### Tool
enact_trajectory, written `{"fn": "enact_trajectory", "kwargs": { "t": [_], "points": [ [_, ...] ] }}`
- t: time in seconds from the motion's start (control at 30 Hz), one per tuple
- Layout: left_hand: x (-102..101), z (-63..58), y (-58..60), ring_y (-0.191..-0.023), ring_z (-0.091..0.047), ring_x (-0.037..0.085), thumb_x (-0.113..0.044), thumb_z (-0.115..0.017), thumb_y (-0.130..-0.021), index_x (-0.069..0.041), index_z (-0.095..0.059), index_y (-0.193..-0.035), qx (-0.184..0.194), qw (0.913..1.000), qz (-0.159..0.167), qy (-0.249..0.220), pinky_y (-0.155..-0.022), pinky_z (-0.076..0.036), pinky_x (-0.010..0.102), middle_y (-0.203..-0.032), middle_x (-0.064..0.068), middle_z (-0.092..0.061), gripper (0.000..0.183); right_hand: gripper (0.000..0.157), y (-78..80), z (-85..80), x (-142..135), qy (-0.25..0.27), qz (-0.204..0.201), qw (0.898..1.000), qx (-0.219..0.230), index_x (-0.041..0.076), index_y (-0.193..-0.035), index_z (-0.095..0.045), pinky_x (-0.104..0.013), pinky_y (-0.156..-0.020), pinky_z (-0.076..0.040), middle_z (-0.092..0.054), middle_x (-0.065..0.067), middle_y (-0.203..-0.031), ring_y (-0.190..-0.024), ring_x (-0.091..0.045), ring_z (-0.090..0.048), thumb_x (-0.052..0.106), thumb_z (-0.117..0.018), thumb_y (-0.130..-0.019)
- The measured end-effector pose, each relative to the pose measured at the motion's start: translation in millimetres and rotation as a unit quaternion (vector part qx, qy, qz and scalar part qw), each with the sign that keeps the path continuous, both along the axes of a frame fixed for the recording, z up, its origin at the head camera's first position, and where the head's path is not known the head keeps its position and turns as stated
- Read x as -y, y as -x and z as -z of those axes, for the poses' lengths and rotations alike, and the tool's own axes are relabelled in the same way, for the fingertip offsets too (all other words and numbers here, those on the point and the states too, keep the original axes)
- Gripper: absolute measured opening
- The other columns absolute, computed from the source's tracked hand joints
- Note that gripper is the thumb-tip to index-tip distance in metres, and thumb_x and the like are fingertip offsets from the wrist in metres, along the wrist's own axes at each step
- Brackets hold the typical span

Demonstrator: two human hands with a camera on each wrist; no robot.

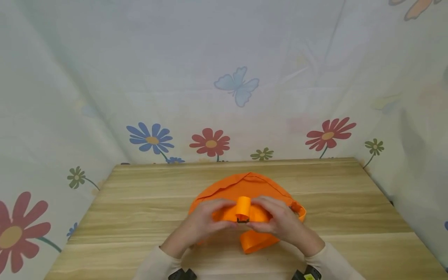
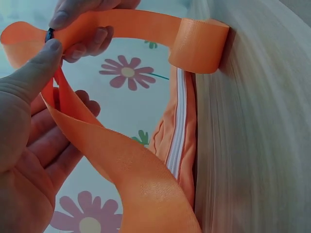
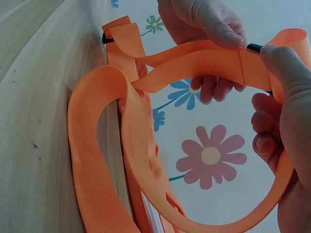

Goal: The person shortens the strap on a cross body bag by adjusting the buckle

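An orange fabric bag [image 1: 245, 183] with a white zipper [image 2: 179, 121] lies on the table. Its orange webbing strap [image 2: 141, 174] is raised in front of it and passes through a small black slider buckle [image 3: 254, 47]. My left hand [image 1: 203, 221] pinches the strap beside the buckle, thumb nearest me and fingers behind. From the other side, my right hand [image 1: 281, 221] pinches the strap at the buckle with its thumb and fingers. A strap loop stands up between the two hands. Below them, a slack loop hangs down, best seen in the right wrist view.
The bag rests on a wood-grain table [image 1: 150, 202]. Behind it hangs a pale cloth backdrop [image 1: 175, 77] printed with flowers and a butterfly. Another black buckle piece [image 3: 105, 39] shows on the strap near the bag in the right wrist view.
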State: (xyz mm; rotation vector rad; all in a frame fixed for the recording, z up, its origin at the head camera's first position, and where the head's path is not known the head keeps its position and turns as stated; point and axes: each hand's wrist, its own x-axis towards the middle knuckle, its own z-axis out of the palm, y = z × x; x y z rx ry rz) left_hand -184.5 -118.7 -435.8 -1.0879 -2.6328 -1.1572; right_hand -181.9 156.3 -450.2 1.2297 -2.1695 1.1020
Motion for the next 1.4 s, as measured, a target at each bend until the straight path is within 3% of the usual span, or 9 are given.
{"fn": "enact_trajectory", "kwargs": {
  "t": [0.2, 0.4, 0.63, 0.97, 1.23, 1.4],
  "points": [
    [4.9, 0.8, 0.1, -0.117, -0.074, 0.017, -0.029, -0.087, -0.093, -0.015, -0.075, -0.132, -0.007, 0.9999, -0.012, -0.002, -0.107, -0.060, 0.044, -0.126, -0.003, -0.079, 0.043, 0.046, 1.5, -1.1, -3.9, 0.002, 0.018, 1.000, -0.019, 0.001, -0.124, -0.070, -0.018, -0.084, -0.062, -0.078, -0.011, -0.114, -0.091, -0.017, -0.073, 0.024, -0.090, -0.091],
    [12.5, 1.0, 0.1, -0.118, -0.073, 0.016, -0.037, -0.084, -0.095, -0.018, -0.074, -0.133, 0.023, 0.9987, -0.043, 0.015, -0.107, -0.059, 0.047, -0.129, -0.005, -0.078, 0.044, 0.054, 1.3, -4.3, -7.5, -0.002, 0.026, 1.000, -0.017, 0.003, -0.126, -0.070, -0.018, -0.086, -0.061, -0.078, -0.009, -0.115, -0.093, -0.016, -0.073, 0.010, -0.096, -0.079],
    [23.9, 2.2, -2.2, -0.114, -0.071, 0.018, -0.036, -0.086, -0.093, -0.017, -0.074, -0.132, 0.044, 0.9971, -0.059, 0.020, -0.101, -0.063, 0.046, -0.128, -0.003, -0.077, 0.045, 0.048, 1.5, -4.8, -9.8, -0.002, 0.022, 1.000, -0.006, 0.007, -0.128, -0.070, -0.017, -0.087, -0.060, -0.078, -0.007, -0.115, -0.093, -0.014, -0.072, 0.017, -0.093, -0.087],
    [40.5, 4.4, -0.4, -0.115, -0.070, 0.016, -0.049, -0.081, -0.095, -0.020, -0.073, -0.132, 0.026, 0.9974, -0.045, 0.049, -0.104, -0.060, 0.043, -0.129, -0.007, -0.076, 0.047, 0.047, 1.7, -4.2, -13.3, -0.004, 0.013, 1.000, 0.000, 0.008, -0.130, -0.069, -0.016, -0.084, -0.059, -0.077, -0.005, -0.113, -0.091, -0.013, -0.070, 0.023, -0.090, -0.091],
    [49.9, 5.6, -1.6, -0.114, -0.070, 0.017, -0.040, -0.086, -0.093, -0.020, -0.074, -0.130, 0.023, 0.9956, -0.053, 0.073, -0.104, -0.061, 0.045, -0.127, -0.006, -0.076, 0.044, 0.046, 2.7, -3.6, -13.0, -0.009, 0.013, 1.000, -0.001, 0.008, -0.130, -0.069, -0.017, -0.082, -0.059, -0.077, -0.004, -0.112, -0.090, -0.012, -0.069, 0.024, -0.090, -0.091],
    [55.8, 4.5, -1.7, -0.115, -0.071, 0.019, -0.043, -0.085, -0.093, -0.019, -0.074, -0.130, 0.015, 0.9952, -0.055, 0.079, -0.105, -0.060, 0.047, -0.128, -0.006, -0.077, 0.046, 0.047, 2.6, -3.6, -13.4, -0.013, 0.013, 1.000, -0.001, 0.008, -0.129, -0.069, -0.016, -0.080, -0.059, -0.077, -0.004, -0.110, -0.090, -0.011, -0.068, 0.023, -0.090, -0.090]
  ]
}}
